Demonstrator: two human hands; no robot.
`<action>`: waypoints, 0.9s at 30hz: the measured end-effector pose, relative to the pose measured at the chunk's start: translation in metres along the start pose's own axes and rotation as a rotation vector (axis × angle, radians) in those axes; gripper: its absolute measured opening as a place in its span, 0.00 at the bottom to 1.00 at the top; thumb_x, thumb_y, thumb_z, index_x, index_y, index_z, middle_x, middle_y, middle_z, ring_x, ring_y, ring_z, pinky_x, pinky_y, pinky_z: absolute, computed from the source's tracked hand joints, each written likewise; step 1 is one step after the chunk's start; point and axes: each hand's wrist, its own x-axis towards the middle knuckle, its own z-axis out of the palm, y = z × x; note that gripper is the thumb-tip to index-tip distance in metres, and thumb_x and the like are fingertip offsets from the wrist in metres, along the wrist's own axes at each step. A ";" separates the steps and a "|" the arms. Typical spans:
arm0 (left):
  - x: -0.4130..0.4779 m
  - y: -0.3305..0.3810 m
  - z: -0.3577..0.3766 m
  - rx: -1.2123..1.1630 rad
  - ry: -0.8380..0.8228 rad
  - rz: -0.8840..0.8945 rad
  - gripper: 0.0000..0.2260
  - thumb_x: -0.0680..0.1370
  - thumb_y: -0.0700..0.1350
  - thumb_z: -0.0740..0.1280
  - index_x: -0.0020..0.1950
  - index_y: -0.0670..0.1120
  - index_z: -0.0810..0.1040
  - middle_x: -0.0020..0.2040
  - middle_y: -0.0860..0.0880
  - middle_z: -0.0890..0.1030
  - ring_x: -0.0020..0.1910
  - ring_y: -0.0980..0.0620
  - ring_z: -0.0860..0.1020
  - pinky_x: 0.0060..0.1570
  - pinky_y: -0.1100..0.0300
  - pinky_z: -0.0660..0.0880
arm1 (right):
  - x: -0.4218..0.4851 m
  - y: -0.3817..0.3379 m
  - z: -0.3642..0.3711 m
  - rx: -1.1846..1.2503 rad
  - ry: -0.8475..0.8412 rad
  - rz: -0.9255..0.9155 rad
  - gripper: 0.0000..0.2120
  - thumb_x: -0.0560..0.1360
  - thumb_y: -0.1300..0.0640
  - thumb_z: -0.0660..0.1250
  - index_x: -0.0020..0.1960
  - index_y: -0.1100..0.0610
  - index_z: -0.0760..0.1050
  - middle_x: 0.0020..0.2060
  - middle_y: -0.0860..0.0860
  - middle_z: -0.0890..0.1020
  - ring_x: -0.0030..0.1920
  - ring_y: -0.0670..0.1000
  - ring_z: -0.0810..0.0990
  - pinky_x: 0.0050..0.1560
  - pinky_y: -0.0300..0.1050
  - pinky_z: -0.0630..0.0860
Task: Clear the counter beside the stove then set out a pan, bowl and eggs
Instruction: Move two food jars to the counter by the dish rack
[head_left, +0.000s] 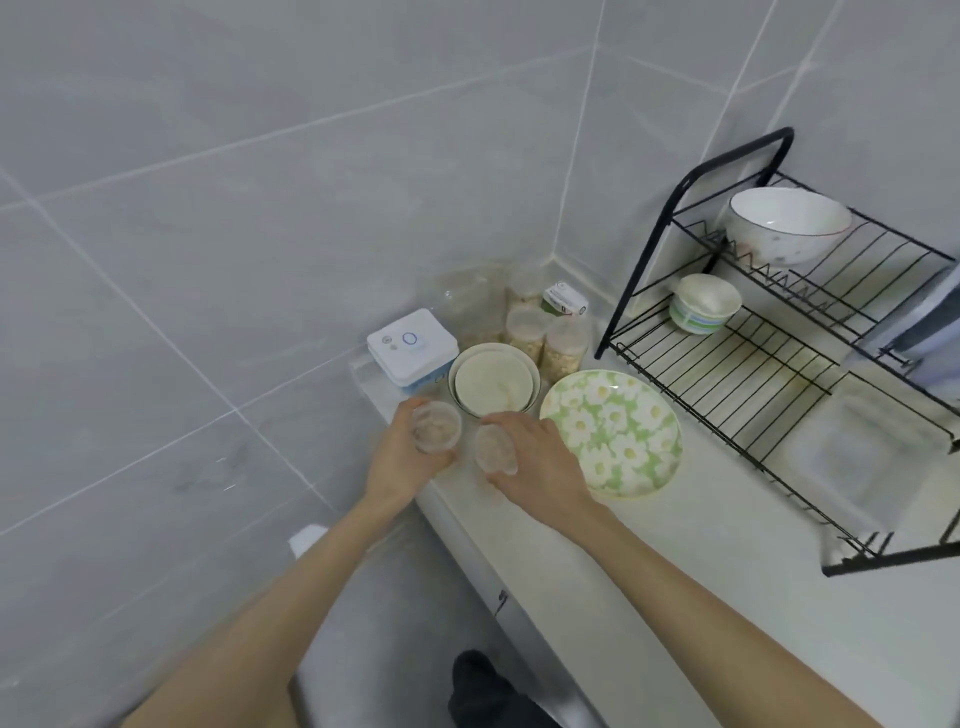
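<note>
The left hand (402, 460) grips an upright clear jar (436, 427), the right hand (537, 465) a tilted clear jar (493, 451); the jar cluster (540, 332) stands beyond them, nearer the right.

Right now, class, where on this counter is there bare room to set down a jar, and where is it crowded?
Free: the counter strip bordered by the floral plate, the dish rack and the front edge; also the rack's lower shelf beside the small bowl. Crowded: the corner, with white box, stacked bowls and grain jars.
</note>
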 end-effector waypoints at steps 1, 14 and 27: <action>0.005 0.000 0.001 0.010 0.003 -0.005 0.30 0.67 0.38 0.77 0.63 0.51 0.68 0.54 0.51 0.77 0.53 0.52 0.76 0.49 0.64 0.73 | 0.006 0.001 0.001 -0.003 -0.009 -0.002 0.28 0.71 0.54 0.70 0.68 0.45 0.66 0.65 0.42 0.71 0.62 0.51 0.66 0.55 0.49 0.73; 0.035 0.002 0.006 0.056 0.054 -0.007 0.32 0.67 0.42 0.76 0.68 0.53 0.68 0.56 0.56 0.74 0.53 0.57 0.73 0.47 0.68 0.69 | 0.029 0.007 0.014 0.027 -0.061 -0.027 0.30 0.70 0.55 0.72 0.69 0.48 0.66 0.67 0.43 0.70 0.64 0.51 0.66 0.57 0.51 0.74; -0.013 0.017 -0.014 0.079 0.049 0.169 0.24 0.72 0.51 0.69 0.67 0.56 0.71 0.64 0.55 0.75 0.63 0.54 0.73 0.61 0.56 0.73 | -0.032 -0.011 -0.015 0.030 0.216 0.063 0.24 0.75 0.54 0.68 0.69 0.51 0.69 0.65 0.48 0.73 0.63 0.54 0.69 0.58 0.42 0.67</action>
